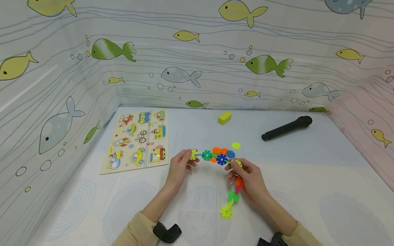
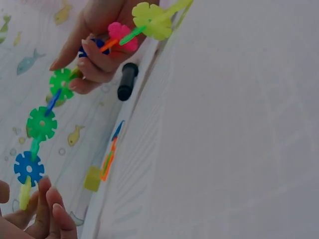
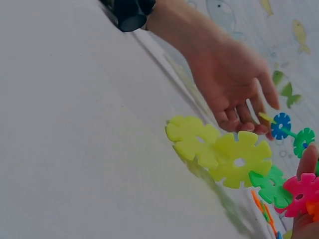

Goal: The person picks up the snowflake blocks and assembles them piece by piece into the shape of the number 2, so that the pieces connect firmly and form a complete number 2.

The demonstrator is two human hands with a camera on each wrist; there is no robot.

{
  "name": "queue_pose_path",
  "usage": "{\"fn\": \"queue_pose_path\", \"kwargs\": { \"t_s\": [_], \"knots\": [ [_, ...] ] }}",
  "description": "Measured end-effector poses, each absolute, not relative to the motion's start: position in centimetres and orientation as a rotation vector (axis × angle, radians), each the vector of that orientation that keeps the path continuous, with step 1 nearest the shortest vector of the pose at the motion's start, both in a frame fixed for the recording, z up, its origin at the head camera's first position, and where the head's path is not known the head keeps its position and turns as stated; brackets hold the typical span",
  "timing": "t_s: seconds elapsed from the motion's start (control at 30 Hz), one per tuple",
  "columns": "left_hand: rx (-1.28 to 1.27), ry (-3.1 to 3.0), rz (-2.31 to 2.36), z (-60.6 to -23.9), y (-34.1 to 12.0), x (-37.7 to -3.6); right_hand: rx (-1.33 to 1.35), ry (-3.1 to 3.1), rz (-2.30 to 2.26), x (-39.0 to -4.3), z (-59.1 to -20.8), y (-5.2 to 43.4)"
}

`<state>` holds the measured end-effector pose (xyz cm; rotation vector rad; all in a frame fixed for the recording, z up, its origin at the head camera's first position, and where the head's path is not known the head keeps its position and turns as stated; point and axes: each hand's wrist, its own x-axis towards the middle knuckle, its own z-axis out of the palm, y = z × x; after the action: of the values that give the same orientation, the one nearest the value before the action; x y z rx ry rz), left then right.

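We see the left hand (image 1: pixel 180 167) pinching one end of the multicoloured plastic snowflake-disc chain (image 1: pixel 221 159) | right hand (image 1: pixel 249 177) grasping its middle | both above the white worktop (image 1: pixel 307 177).

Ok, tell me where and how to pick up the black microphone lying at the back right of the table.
Grip the black microphone around its slim handle, near the middle, coming down from above. It lies flat and apart from other things, and the handle is narrower than the bulging head at its right end, so fingers should close round it more easily.
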<state>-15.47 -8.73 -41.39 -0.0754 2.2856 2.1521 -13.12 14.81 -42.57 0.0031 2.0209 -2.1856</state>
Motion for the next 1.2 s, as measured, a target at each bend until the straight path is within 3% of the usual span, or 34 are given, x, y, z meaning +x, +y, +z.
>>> {"fn": "queue_pose_path", "kwargs": {
  "t_s": [0.37, 0.7, 1.2],
  "knots": [
    [-0.058, 2.267, 2.178, -41.7, -8.7, -15.6, -0.048, 1.966, -2.216, -13.0, -42.5, 14.7],
    [0.175, 2.321, 2.039, -42.0, -8.9, -15.3, -0.084, 1.965, -2.165, -13.0, -42.5, 14.8],
    [0.201, 2.402, 2.023, -41.7, -8.7, -14.8, -0.180, 1.990, -1.912, -14.4, -40.4, 14.9]
  ]
}}
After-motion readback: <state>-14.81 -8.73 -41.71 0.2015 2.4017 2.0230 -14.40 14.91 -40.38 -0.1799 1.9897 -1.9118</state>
